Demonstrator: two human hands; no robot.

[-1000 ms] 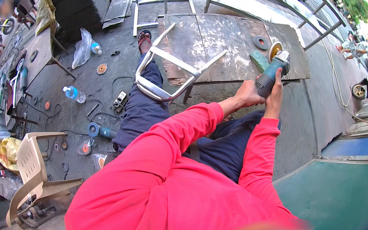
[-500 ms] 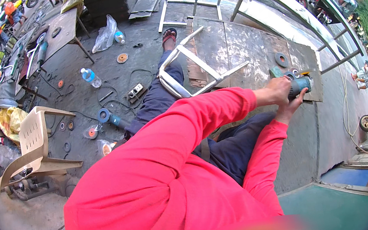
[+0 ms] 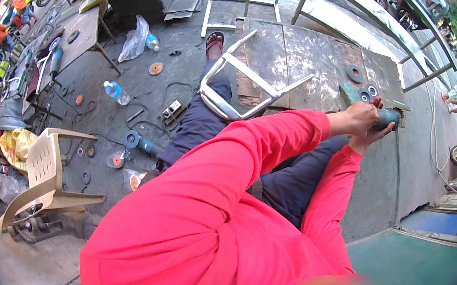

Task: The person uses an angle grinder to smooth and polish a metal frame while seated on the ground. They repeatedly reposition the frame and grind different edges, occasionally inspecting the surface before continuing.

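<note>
Both arms, in bright pink-red sleeves, reach to the right over the wooden boards. My right hand (image 3: 376, 135) cups the dark teal body of an angle grinder (image 3: 388, 118) from below, fingers wrapped round it. Against the grinder's near side, my left hand (image 3: 361, 118) is closed like a fist; what lies inside it is hidden. Just beyond the hands are a green flat piece (image 3: 350, 93) and a small round disc (image 3: 372, 90). A larger grinding disc (image 3: 354, 73) lies farther up the boards.
A welded metal frame (image 3: 257, 75) stands over my outstretched leg. On the floor are another angle grinder (image 3: 141, 142), a power outlet box (image 3: 172, 112), cords and a water bottle (image 3: 117, 92). A beige plastic chair (image 3: 47, 172) and a metal railing (image 3: 386, 23) flank me.
The grinder has tilted and shifted slightly right and down in my hands. My left hand has moved a little right, and small round discs now show beyond it.
</note>
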